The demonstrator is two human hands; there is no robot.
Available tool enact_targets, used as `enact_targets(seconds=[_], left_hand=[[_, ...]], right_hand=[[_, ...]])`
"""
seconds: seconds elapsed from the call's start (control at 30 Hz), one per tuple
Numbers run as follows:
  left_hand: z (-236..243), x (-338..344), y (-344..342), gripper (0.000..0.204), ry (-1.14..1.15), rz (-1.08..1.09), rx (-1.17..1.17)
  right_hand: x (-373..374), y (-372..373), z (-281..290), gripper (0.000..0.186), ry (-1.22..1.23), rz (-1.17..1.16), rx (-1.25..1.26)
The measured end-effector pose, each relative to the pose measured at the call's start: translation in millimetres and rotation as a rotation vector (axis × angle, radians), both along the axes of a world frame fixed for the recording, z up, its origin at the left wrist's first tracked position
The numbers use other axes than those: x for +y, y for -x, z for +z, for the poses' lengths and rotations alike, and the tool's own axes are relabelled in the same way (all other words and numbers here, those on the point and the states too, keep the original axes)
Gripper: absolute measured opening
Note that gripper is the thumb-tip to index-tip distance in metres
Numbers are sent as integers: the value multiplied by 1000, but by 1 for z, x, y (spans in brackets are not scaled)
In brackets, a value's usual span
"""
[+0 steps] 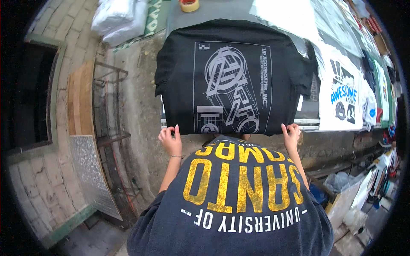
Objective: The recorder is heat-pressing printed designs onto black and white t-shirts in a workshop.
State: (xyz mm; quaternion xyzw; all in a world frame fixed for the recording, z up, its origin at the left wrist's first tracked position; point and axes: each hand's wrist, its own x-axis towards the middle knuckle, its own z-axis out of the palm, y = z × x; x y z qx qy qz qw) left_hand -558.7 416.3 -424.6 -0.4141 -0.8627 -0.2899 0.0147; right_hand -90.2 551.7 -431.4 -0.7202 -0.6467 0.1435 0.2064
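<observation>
A black T-shirt [175,81] with a light grey printed design lies spread over the worktable in front of me. Its sleeves are out to the sides and its lower hem is toward me. My left hand [170,141] pinches the left corner of that hem between thumb and fingers. At the right corner, my right hand [292,136] pinches the hem the same way. Between the two hands the hem runs fairly straight along the table's near edge.
A roll of tape [188,5] sits at the far end of the table. White wrapped bundles [113,17] are at far left. Nearby on the right lies a white printed shirt [339,94]. To my left stands a metal frame [111,141] with boards.
</observation>
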Motion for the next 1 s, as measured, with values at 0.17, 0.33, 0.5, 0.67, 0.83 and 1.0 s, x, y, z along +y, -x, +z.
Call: enact_targets(seconds=[0.17, 0.33, 0.5, 0.67, 0.83, 1.0], left_hand=[[-2, -7, 8, 24, -61, -84, -33], [10, 8, 24, 26, 4, -109, 54], [62, 105, 7, 23, -201, -314, 130], [79, 260, -39, 40, -104, -686, 221], [89, 375, -95, 51, 192, -807, 326], [92, 440, -139, 55, 403, -798, 356]], right_hand=[[1, -12, 12, 31, 47, 29, 19], [9, -17, 5, 25, 107, 18, 37], [72, -22, 21, 24, -231, -148, 373], [137, -33, 28, 74, 300, -544, 938], [161, -23, 7, 83, 356, -548, 1183], [148, -33, -21, 29, 201, -622, 1229]])
